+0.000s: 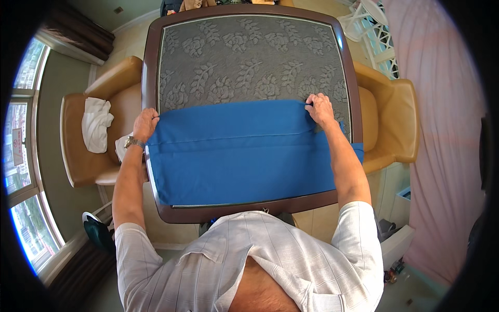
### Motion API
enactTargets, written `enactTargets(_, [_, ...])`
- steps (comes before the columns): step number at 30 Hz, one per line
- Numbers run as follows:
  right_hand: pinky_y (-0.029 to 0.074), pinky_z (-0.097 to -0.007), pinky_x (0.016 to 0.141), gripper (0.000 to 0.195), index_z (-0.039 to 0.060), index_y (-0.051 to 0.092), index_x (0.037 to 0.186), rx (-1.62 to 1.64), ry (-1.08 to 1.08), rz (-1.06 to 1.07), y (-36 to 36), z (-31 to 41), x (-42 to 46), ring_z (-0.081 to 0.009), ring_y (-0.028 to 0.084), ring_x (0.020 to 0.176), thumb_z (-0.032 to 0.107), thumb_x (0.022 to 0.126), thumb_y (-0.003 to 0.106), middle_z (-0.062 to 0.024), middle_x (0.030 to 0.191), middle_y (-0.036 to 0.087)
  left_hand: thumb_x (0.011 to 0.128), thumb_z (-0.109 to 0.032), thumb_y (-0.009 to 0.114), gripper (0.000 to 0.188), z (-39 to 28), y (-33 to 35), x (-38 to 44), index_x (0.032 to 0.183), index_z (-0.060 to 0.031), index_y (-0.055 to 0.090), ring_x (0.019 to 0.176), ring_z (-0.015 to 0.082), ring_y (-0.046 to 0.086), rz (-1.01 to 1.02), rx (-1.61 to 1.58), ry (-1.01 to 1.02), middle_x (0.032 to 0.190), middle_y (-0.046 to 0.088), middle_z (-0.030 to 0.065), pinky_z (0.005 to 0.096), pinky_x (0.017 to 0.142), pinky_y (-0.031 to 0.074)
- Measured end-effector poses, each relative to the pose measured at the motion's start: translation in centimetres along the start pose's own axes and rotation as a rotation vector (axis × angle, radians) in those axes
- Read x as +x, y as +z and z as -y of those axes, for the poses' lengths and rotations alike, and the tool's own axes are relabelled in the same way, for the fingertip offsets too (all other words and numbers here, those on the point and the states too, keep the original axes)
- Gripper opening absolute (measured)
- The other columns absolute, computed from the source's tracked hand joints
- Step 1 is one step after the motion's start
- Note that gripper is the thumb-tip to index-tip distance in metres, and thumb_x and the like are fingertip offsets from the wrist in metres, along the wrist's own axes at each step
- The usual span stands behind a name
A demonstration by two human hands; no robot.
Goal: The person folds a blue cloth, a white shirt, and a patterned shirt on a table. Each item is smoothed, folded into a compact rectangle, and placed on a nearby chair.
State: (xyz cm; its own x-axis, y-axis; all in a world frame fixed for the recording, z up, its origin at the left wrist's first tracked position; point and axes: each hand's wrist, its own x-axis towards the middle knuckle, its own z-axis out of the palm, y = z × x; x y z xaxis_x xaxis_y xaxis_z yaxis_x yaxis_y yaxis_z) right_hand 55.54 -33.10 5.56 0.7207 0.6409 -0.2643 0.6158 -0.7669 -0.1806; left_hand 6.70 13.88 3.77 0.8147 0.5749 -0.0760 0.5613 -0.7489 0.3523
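Note:
A blue cloth (241,167) lies spread across the near half of a table, with a seam or fold line running from side to side. My left hand (146,124), with a metal watch on its wrist, pinches the cloth's far left corner at the table's left edge. My right hand (320,109) grips the far right corner between thumb and fingers, over the grey floral table cover (249,58). To the right, part of the cloth passes under my right forearm and reaches over the table's right edge.
The table has a dark brown wooden rim (152,58). Tan armchairs stand at its left (74,128) and right (397,117); white cloths (95,124) lie on the left one. A white stool (362,19) is at the back right, beside a pink curtain (436,117).

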Motion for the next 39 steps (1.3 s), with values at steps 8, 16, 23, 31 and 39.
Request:
enactTargets(8, [0.054,-0.0489,0.097,0.012,0.0099,0.071,0.107,0.239,-0.089,-0.237,-0.5,-2.1,-4.5,-0.0359,0.067,0.11,0.014,0.097,0.077,-0.0132,0.107,0.07,0.101,-0.011,0.072,0.009,-4.4,-4.4,-3.4,0.106,-0.0042,0.068,0.093,0.043,0.07,-0.083,-0.082,0.047,0.102,0.073,0.0191,0.0485,0.082,0.056])
enactTargets(16, [0.055,-0.0455,0.088,0.013,0.0018,0.068,0.102,0.282,-0.169,-0.56,-0.1,-1.8,-21.2,-0.0377,0.067,0.1,-0.003,0.092,0.075,-0.0165,0.105,0.069,0.1,0.0,0.07,0.008,-9.2,-2.9,-20.9,0.108,-0.0001,0.072,0.106,0.0413,0.073,-0.464,-0.08,0.025,0.12,0.075,0.0211,0.0472,0.09,0.06])
enactTargets(23, [0.056,-0.0436,0.094,0.023,0.0043,0.068,0.108,0.25,0.048,-0.394,9.4,-2.8,-30.2,-0.0353,0.066,0.104,-0.007,0.09,0.075,-0.0132,0.107,0.068,0.1,-0.002,0.068,0.016,-9.0,4.3,-31.0,0.116,-0.0024,0.073,0.124,0.044,0.062,-0.244,-0.009,-0.173,0.14,0.063,0.0224,0.0528,0.104,0.053])
enactTargets(31, [0.057,-0.0465,0.093,0.036,-0.0009,0.065,0.121,0.546,0.428,-0.371,10.9,-4.3,-28.0,-0.0363,0.071,0.101,0.021,0.096,0.079,-0.0195,0.109,0.072,0.104,-0.001,0.064,0.029,-6.2,6.6,-31.8,0.134,-0.0021,0.065,0.099,0.0253,0.069,-0.509,-0.479,-0.581,0.128,0.067,0.0155,0.0358,0.078,0.061])
enactTargets(39, [0.046,-0.0257,0.051,0.024,0.0091,0.068,0.105,1.111,0.663,-0.064,9.0,-2.8,-26.4,-0.0071,0.057,0.063,0.019,0.094,0.087,0.0038,0.077,0.06,0.099,-0.016,0.081,0.043,-4.7,7.0,-30.3,0.135,0.0021,0.064,0.069,0.0095,0.063,-0.328,-1.019,-1.021,0.1,0.07,0.0053,0.025,0.05,0.053])
